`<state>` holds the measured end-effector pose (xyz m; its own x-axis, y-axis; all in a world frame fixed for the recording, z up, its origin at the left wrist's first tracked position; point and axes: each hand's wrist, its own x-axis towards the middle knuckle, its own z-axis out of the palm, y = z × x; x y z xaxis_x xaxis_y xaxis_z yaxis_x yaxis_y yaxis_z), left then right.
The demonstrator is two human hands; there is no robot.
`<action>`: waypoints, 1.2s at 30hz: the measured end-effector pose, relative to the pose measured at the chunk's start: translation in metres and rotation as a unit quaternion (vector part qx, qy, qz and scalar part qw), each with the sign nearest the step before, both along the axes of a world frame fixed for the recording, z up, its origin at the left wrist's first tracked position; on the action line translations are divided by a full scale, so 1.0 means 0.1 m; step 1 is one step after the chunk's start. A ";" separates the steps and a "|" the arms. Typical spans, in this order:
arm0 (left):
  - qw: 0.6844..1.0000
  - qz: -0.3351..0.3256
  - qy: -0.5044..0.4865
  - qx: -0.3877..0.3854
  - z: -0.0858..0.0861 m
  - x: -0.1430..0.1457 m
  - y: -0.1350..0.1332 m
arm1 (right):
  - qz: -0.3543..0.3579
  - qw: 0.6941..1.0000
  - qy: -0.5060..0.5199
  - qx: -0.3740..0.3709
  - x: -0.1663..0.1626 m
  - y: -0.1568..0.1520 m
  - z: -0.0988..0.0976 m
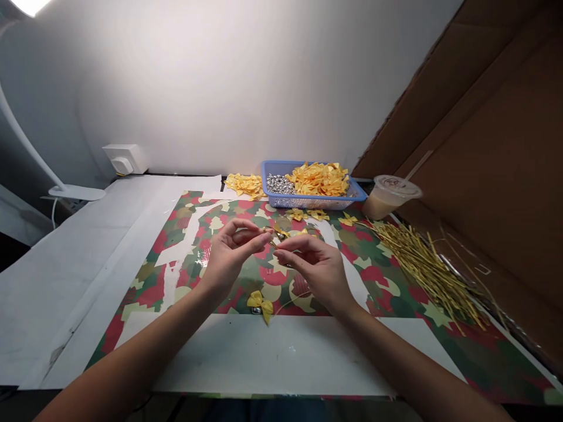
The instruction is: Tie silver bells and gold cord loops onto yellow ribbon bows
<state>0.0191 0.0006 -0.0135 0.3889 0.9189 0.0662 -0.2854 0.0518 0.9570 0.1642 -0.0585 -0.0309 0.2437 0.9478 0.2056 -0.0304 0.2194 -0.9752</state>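
My left hand (233,249) and my right hand (314,266) meet over the middle of the table, fingertips pinched close together. Between them they hold a thin gold tie (272,244), its ends partly hidden by the fingers. Just beyond the fingertips is a small yellow bow (280,230) with a silver bell; whether it hangs from the tie or lies behind it I cannot tell. Nearer to me, a yellow bow with a silver bell (260,305) lies by the white sheet's edge, a thin gold strand trailing to its right.
A blue basket (316,202) holds silver bells and yellow bows. More bows (245,185) are heaped to its left, with a few in front. On the right are a lidded drink cup (389,196) with a straw and a bundle of gold ties (426,269). A lamp base (77,192) stands left.
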 end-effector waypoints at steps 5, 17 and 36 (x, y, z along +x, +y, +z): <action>1.000 0.011 -0.002 -0.002 0.00 0.01 -0.02 | -0.007 1.000 0.010 0.004 0.01 0.00 -0.01; 1.000 0.022 -0.017 -0.006 0.00 0.04 -0.03 | -0.007 1.000 -0.008 -0.009 -0.01 0.00 0.00; 0.703 0.083 0.274 0.651 0.09 -0.21 0.25 | -0.034 0.891 -0.383 0.242 0.20 0.06 -0.01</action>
<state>-0.0015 0.0256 -0.0046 0.5780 0.2553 0.7751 0.2472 -0.9599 0.1319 0.1838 -0.0521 -0.0316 -0.0895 0.6910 0.7173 0.6329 0.5955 -0.4947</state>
